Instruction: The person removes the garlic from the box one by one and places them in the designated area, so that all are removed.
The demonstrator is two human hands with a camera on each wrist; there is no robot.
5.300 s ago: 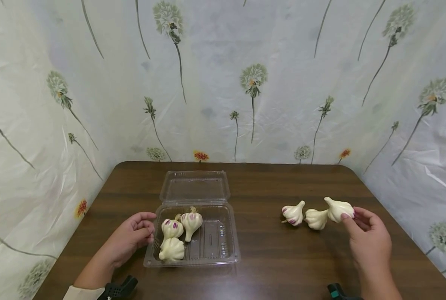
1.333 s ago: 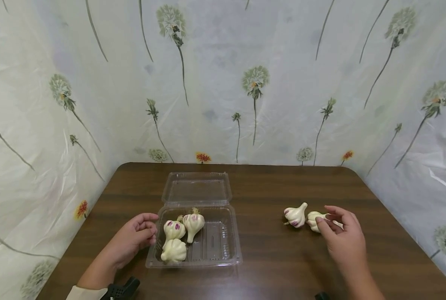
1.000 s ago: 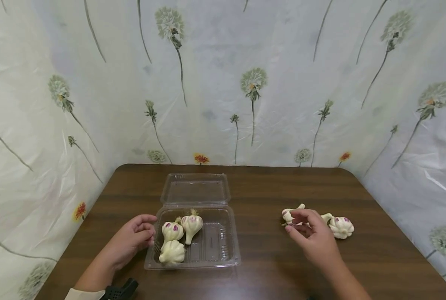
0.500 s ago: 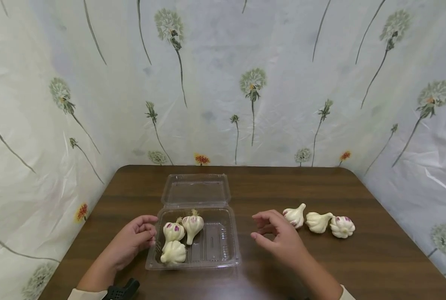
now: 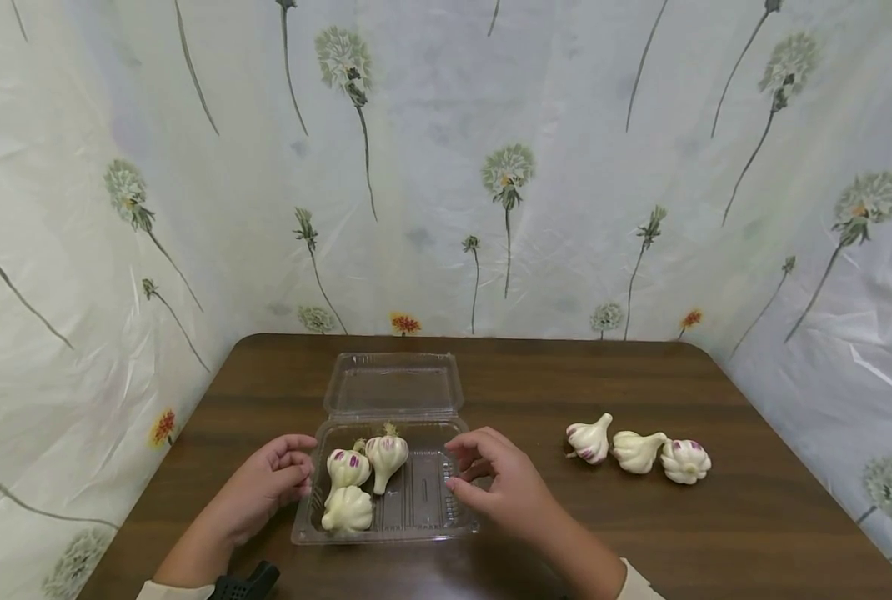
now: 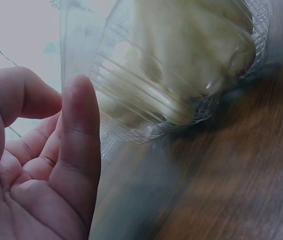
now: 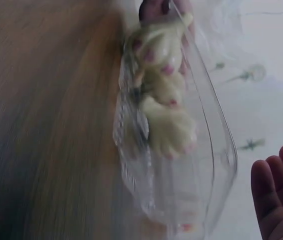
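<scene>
A clear hinged plastic box [image 5: 457,518] stands with its lid folded back. In its left half lie three garlic bulbs, one at the back [image 5: 388,452], one beside it [image 5: 348,468] and one in front [image 5: 348,508]. My left hand [image 5: 266,483] is at the box's left rim, fingers loosely bent, fingertips against the rim; the left wrist view shows the fingers [image 6: 81,130] close to the clear plastic wall. Over the right rim hovers my right hand [image 5: 509,483], thumb and fingers apart with nothing between them.
Three more garlic bulbs lie in a row on the right of the brown table [image 5: 521,375]: the left one [image 5: 590,439], the middle one [image 5: 637,452] and the right one [image 5: 685,462]. A flower-patterned sheet [image 5: 431,150] hangs behind the table and along its sides.
My right hand set down the right-hand garlic bulb, let go of it and moved left across the table to the box's right side. My left hand stayed at the left rim.
</scene>
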